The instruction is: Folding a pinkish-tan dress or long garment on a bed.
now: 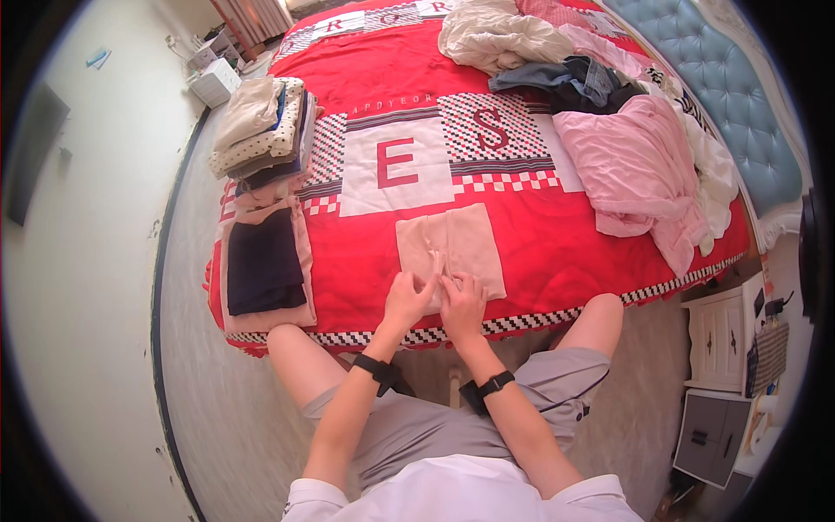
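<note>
A pale pink garment [474,239], folded into a flat square, lies near the close edge of the bed. Narrow, cord-like strips of the same pale colour stand out along its middle. My left hand [407,297] and my right hand [464,302] meet at the garment's near edge, fingers pinched around these strips. The fingers hide exactly how the strips run between them. To the left, a folded dark navy garment [263,265] rests on a folded beige-pink one [304,300].
The bed has a red patterned cover [531,261]. A stack of folded clothes [257,130] stands at the far left. Loose clothes, including a large pink garment [626,165], heap at the right near the blue padded headboard [722,70]. A white bedside cabinet [718,335] stands at the right.
</note>
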The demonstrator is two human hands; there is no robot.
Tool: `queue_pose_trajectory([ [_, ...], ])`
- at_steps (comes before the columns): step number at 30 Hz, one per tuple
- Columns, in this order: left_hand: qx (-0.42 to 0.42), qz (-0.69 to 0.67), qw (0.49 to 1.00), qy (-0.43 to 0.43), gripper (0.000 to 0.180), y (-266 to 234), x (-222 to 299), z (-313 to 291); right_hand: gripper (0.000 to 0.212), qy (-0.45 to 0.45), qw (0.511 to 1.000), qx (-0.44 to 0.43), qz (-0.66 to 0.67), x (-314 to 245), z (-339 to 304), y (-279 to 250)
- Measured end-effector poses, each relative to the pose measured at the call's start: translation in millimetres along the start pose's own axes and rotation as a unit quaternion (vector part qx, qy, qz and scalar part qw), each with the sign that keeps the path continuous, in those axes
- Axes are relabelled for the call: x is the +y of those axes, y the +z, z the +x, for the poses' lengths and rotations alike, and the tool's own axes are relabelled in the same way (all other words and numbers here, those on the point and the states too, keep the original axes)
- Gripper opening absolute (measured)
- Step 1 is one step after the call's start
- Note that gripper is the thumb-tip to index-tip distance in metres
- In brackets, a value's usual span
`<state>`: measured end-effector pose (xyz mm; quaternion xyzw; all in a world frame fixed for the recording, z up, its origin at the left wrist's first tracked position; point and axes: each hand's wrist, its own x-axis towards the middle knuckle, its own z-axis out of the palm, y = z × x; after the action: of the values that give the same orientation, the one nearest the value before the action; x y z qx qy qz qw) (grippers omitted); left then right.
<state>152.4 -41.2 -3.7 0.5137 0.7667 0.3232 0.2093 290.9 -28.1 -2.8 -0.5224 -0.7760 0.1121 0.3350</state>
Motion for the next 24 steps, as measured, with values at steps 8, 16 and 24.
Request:
queue_pose_trajectory([
  [8,-0.078,0.158,0.967,0.184,0.053,-1.0,11.5,-33.6,0.02,0.113,0.968,0.014,0.225,31.7,-11.3,27.1],
  [16,0.044,0.197,0.961,0.192,0.076,12.2,2.8,-36.1,0.024,0.264,0.849,-0.04,0.456,33.4,-1.2,33.9],
  [24,0.021,0.157,0.97,0.184,0.069,22.6,-13.3,-36.0,0.027,0.246,0.846,-0.057,0.47,37.9,3.6,34.5],
])
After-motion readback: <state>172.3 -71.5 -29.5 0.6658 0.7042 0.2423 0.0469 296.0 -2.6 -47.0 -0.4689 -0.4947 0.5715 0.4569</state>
